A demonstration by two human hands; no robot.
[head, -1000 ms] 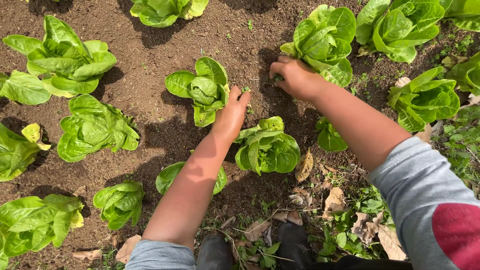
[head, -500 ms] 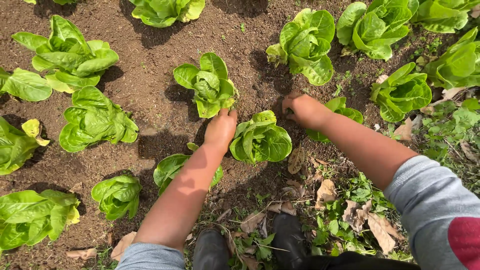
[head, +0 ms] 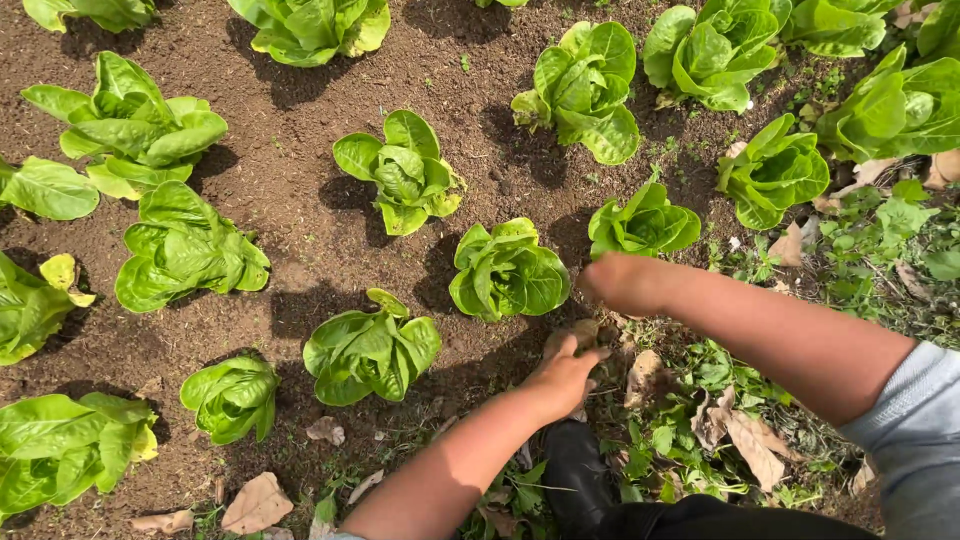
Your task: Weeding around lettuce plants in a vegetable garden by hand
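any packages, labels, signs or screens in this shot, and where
None in view: no package, label, sign or screen.
Only lettuce plants in dark soil, dry leaves and weeds at the bed's edge.
The left hand rests on dry leaves by a dark boot; the right hand is beside a lettuce.
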